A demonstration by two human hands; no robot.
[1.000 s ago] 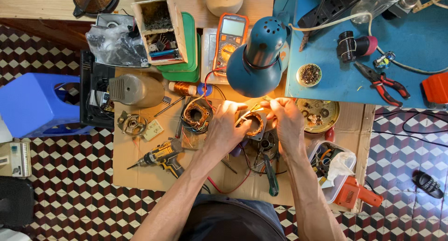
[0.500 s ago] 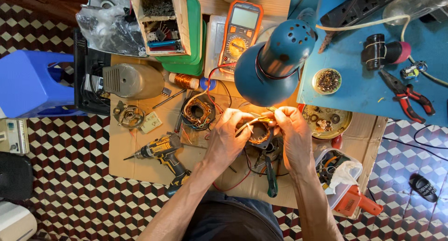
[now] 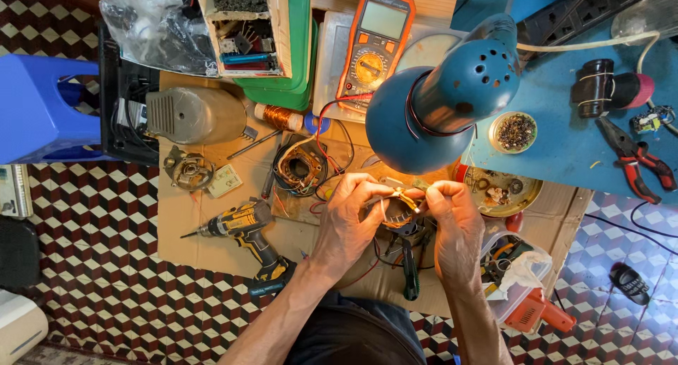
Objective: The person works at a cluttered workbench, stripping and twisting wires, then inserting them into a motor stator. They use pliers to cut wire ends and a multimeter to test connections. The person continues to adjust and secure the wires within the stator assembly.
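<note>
Fingers of left hand (image 3: 349, 220) and right hand (image 3: 452, 220) pinch a motor coil (image 3: 397, 208), lamp (image 3: 438, 100) crowding close above.

Sharp, evenly lit view; the blue desk lamp (image 3: 441, 97) casts warm glare below

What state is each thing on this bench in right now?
Left hand: gripping the coil.
Right hand: pinching the coil's wire.
Coil: held up between both hands.
Lamp: on, lighting the hands.
Multimeter: lying flat, leads attached, screen blank.
Drill: lying on its side, untouched.
Red pliers: lying on the blue top.
Wooden box: open, full of parts.
</note>
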